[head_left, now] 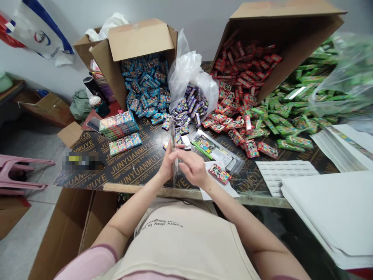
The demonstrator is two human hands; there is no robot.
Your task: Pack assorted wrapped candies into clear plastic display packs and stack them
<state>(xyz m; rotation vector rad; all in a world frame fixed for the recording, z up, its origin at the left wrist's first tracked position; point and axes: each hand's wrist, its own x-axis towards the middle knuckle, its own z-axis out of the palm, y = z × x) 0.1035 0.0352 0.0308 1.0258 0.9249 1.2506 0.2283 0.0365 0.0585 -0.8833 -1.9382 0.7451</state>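
A thin, flat packet (172,134) stands on edge in front of me, seen almost edge-on, so its face is hidden. My left hand (166,167) is closed around its near part. On the other side, my right hand (192,167) has curled fingers pressed against the packet. Below and right of that hand, a small red candy box (220,174) rests on a white sheet (230,189). Just beyond lies a clear plastic sleeve (233,161) with a colourful printed card. Small purple boxes (183,130) lie behind the packet.
Blue boxes (148,83) spill from a left carton (136,41); red boxes (244,74) spill from a right carton (288,23). Green boxes (303,101) pile at far right. Stacked multicoloured packs (119,125) stand left. White paper sheets (329,210) overhang the table's front edge (256,199).
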